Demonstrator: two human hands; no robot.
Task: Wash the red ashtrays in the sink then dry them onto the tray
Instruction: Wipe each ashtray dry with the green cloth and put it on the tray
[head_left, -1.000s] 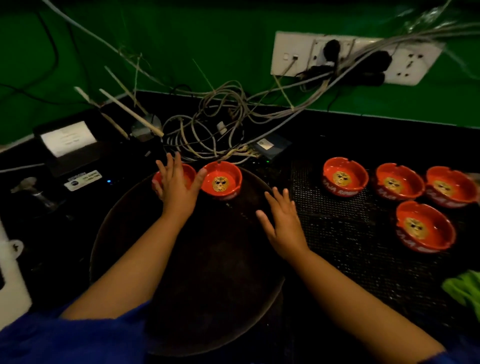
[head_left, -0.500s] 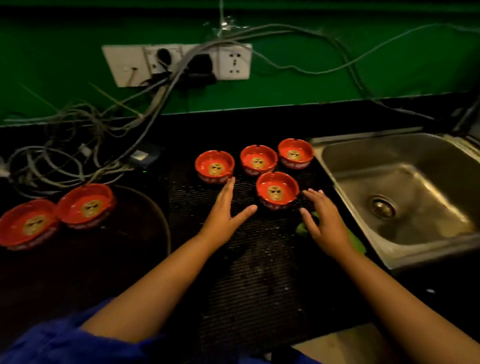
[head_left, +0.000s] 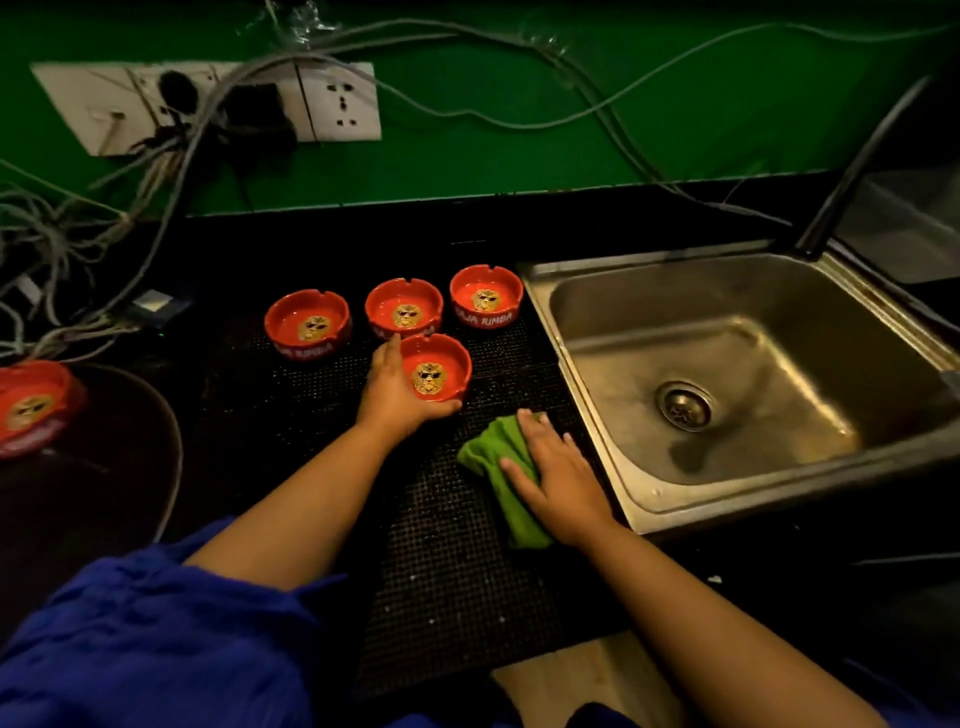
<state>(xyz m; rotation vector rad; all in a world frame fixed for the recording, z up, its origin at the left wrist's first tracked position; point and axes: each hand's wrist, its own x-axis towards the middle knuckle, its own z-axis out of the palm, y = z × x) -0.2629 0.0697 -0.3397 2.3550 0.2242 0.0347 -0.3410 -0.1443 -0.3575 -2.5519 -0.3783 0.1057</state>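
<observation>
Four ashtrays (head_left: 435, 372) on mat (head_left: 457, 571), left of sink (head_left: 753, 374).

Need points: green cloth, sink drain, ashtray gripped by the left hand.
green cloth (head_left: 485, 449): head view, bare fold at its left end.
sink drain (head_left: 683, 406): head view, strainer centre.
ashtray (head_left: 434, 374): head view, emblem on its floor.

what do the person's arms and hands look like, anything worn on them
Both forearms are bare, and the left hand and right hand are ungloved. No watch or bracelet shows at either wrist. A loose, rumpled bright blue sleeve covers the left upper arm, and a sliver of the same blue shows by the right arm at the frame's bottom edge.
</observation>
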